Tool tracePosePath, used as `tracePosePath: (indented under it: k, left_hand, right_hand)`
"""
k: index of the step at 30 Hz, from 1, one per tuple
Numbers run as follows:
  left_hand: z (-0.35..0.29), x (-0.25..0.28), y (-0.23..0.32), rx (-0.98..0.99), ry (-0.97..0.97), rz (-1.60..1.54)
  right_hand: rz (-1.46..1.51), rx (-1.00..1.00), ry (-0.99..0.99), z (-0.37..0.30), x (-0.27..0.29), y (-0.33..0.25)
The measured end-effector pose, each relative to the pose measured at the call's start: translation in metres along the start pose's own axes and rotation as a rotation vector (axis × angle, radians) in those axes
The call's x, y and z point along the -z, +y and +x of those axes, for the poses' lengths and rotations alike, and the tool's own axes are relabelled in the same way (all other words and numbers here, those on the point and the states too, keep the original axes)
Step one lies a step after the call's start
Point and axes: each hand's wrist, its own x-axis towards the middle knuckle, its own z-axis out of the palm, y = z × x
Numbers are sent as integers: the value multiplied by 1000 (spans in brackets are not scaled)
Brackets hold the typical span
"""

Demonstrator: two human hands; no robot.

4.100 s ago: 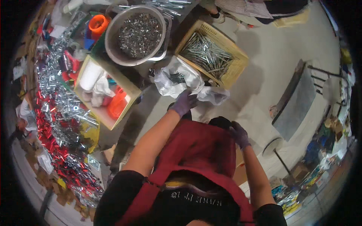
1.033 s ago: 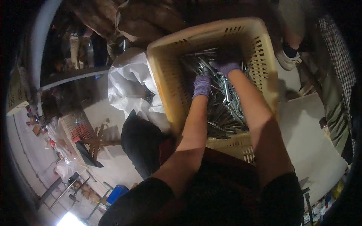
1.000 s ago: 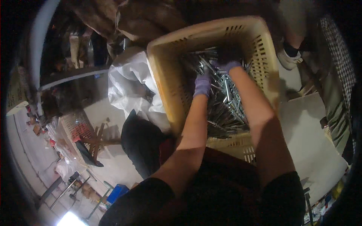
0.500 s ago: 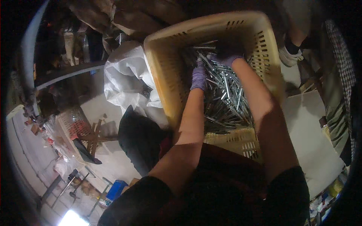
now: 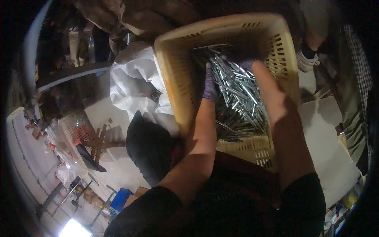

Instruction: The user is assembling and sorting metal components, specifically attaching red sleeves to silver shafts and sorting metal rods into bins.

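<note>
Both gloved hands, left (image 5: 209, 85) and right (image 5: 245, 63), deep in the rods (image 5: 237, 98) filling the basket (image 5: 177, 79). Can't tell whether fingers grip anything. White bag (image 5: 134, 83) just beside.

Hands half lost among the metal rods

The purple-gloved left hand (image 5: 209, 83) and purple-gloved right hand (image 5: 245, 63) sink into shiny metal rods (image 5: 237, 94) inside the yellow perforated plastic basket (image 5: 177, 79), fingers hidden; grips unclear.

Single head view, aimed steeply downward, close above both gloved hands; the yellow basket (image 5: 179, 85) is framed just beyond them.
</note>
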Motion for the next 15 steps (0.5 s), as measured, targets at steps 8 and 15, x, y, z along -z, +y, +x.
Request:
tracePosePath:
  k: [8, 15]
  left_hand:
    - [-5, -19, -13, 73, 123, 166]
    - [-2, -19, -19, 32, 123, 43]
  right_hand:
    - [558, -66, -201, -21, -29, 23]
    - [1088, -295, -334, -21, -86, 46]
